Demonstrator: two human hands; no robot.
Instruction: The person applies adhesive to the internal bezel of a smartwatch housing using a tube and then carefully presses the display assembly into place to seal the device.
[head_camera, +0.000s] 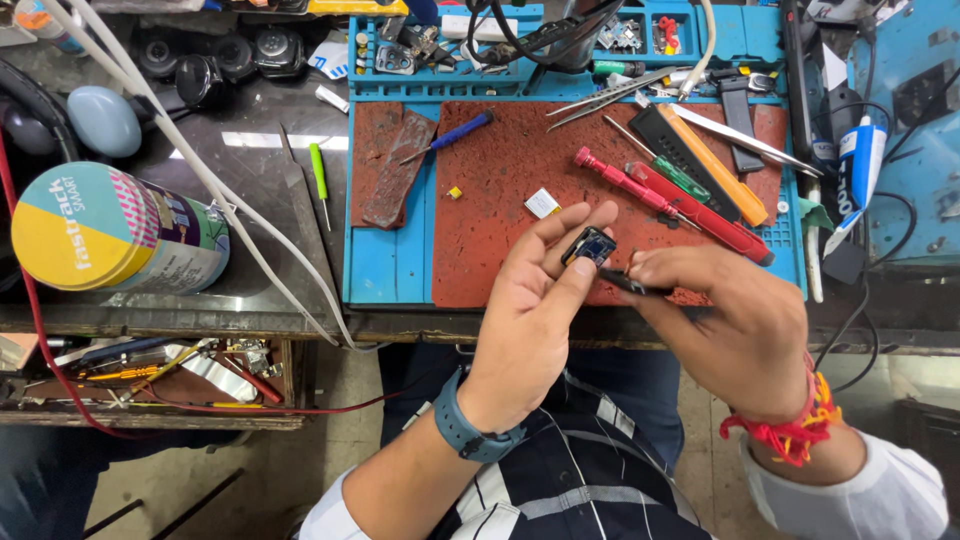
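- Head view: left hand (530, 310) held a small dark module (588, 246) w/ bluish face, pinched at its edges betw. thumb and fingers, raised just over the near edge of the red mat (500, 200).
- Right hand (735, 325), just right of the module, fingers closed round a thin black tool (632, 285); tip pointed at the module's lower right side. Contact: couldn't tell.
- Module looked light, stiff, prob. fragile (glass-like face); best gripped by the side edges, not the face. Small enough to slip if pinch relaxed.
- Far side of the mat: red screwdriver (640, 190), orange tool (715, 165), tweezers (600, 100), blue screwdriver (455, 133). Small white chip (542, 203) lay on the mat just beyond the module.
- Blue tray (390, 265) framed the mat; parts bins along its far edge.
- Well left of the mat: a colourful tin (110, 230) on its side, green screwdriver (319, 180) betw. tin and tray.
- Left wrist wore a blue-grey watch (465, 430); right wrist red threads (790, 425).
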